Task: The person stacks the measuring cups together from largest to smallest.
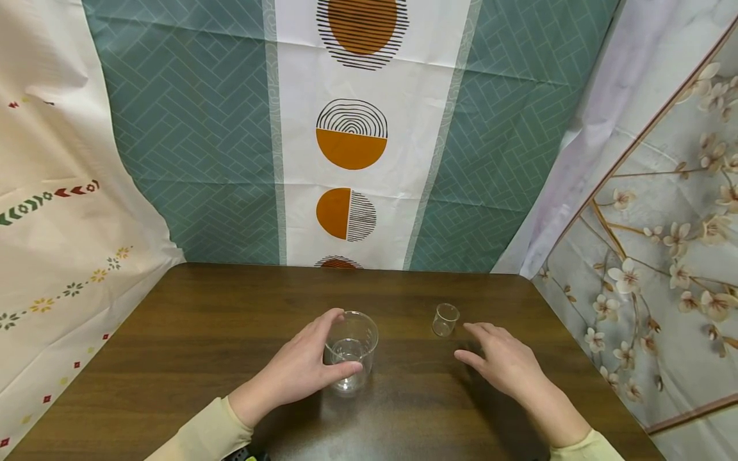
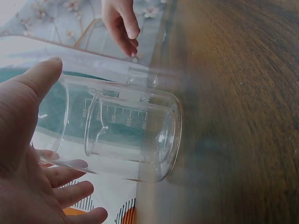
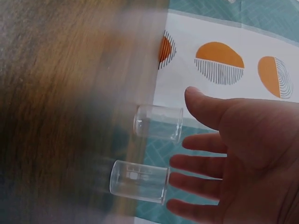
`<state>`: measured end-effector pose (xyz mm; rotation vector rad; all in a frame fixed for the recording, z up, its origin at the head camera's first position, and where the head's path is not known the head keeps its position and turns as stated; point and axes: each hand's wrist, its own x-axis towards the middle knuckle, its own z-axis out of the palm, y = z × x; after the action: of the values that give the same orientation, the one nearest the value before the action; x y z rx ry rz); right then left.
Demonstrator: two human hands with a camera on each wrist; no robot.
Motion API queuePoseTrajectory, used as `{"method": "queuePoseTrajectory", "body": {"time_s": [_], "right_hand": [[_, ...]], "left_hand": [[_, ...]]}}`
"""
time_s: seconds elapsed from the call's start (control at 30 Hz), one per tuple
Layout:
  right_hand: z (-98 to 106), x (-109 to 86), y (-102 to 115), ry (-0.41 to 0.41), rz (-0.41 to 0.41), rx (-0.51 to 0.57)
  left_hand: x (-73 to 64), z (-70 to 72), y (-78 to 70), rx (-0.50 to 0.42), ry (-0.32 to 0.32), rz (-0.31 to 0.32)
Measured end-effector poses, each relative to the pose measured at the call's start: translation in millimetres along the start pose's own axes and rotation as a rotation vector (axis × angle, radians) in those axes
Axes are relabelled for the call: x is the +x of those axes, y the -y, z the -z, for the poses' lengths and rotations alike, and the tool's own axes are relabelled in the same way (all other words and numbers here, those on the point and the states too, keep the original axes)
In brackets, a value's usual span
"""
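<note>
A large clear beaker with white volume marks stands on the table, and a smaller beaker sits nested inside it. My left hand is spread around its upper part, thumb across the near side and fingers along the far side, loosely extended. To the right stands a small glass beaker. My right hand hovers just right of it, fingers relaxed and holding nothing. In the right wrist view, two small glasses show before the fingertips: one glass and a marked beaker. Only one shows in the head view.
The brown wooden table ends at a patterned curtain along the back. A flowered cloth hangs along the right side and a cream cloth along the left.
</note>
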<state>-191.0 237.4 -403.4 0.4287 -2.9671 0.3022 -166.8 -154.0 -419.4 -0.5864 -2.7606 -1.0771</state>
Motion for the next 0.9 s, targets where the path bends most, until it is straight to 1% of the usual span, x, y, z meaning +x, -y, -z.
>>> {"method": "queuePoseTrajectory", "body": {"time_s": [0.27, 0.5, 0.67, 0.9], "right_hand": [[-1.9, 3.1, -1.4, -0.027, -0.017, 0.023], [-4.6, 7.5, 0.5, -0.072, -0.029, 0.052], [-5.8, 12.8, 1.8, -0.104, -0.025, 0.068], [-8.0, 20.8, 5.3, -0.123, -0.020, 0.076]], "left_hand": [[0.1, 0.5, 0.1, 0.003, 0.002, 0.001], [0.0, 0.5, -0.4, 0.005, 0.002, 0.004], [-0.5, 1.2, -1.5, 0.008, -0.003, 0.005], [-0.9, 1.1, -1.4, 0.010, -0.004, 0.010]]}}
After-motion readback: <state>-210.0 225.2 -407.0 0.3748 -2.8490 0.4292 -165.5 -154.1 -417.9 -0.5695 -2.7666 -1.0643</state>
